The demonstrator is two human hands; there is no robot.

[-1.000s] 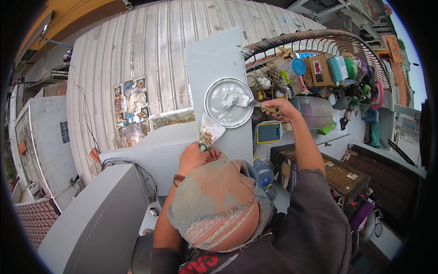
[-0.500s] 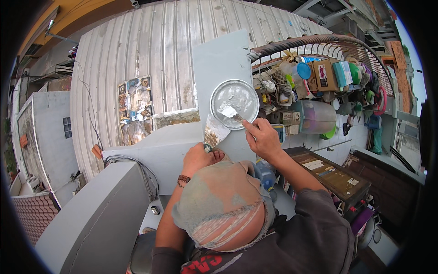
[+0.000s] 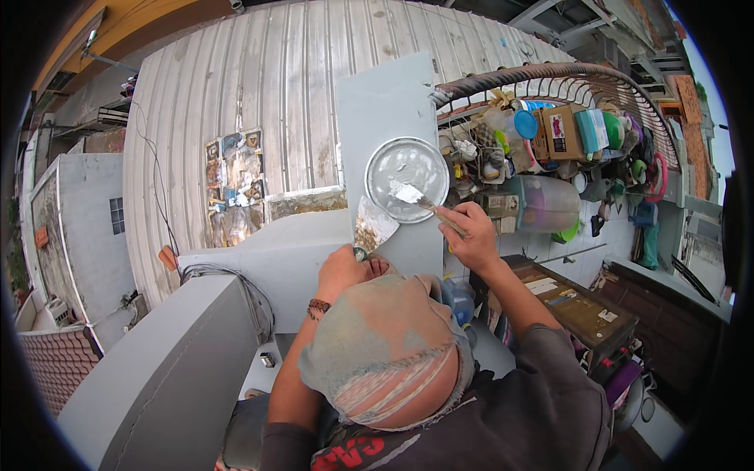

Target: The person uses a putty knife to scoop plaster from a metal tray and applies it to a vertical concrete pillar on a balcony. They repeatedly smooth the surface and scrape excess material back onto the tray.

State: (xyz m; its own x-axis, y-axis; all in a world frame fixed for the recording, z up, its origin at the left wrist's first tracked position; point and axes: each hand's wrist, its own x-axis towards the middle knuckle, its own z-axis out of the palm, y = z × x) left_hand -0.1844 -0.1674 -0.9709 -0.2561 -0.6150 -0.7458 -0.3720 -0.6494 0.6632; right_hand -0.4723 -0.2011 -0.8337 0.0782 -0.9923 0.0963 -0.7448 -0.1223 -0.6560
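Observation:
My right hand (image 3: pixel 473 238) grips the handle of a narrow putty knife (image 3: pixel 426 204). White paste coats its blade, which is over a round, shallow grey lid (image 3: pixel 382 147) with smears of the paste inside. In my left hand (image 3: pixel 342 271) is a broader putty knife (image 3: pixel 371 228), its dark green handle closed in my fingers. Its wide, stained blade carries whitish and brown residue and points up beside the lid's lower left rim. The lid rests on a flat grey ledge (image 3: pixel 385 94). My covered head hides part of the left forearm.
Corrugated metal roofing (image 3: pixel 290 94) spreads beyond the ledge, with a rubble-filled tray (image 3: pixel 236 177) on it. To the right, behind a curved railing (image 3: pixel 542 72), are a cardboard box (image 3: pixel 561 129), a clear plastic bin (image 3: pixel 547 202) and clutter. A wooden cabinet (image 3: pixel 577 302) stands nearer.
My right hand has drawn the narrow putty knife a little to the right across the lid. The left hand and the broad knife stay nearly in place.

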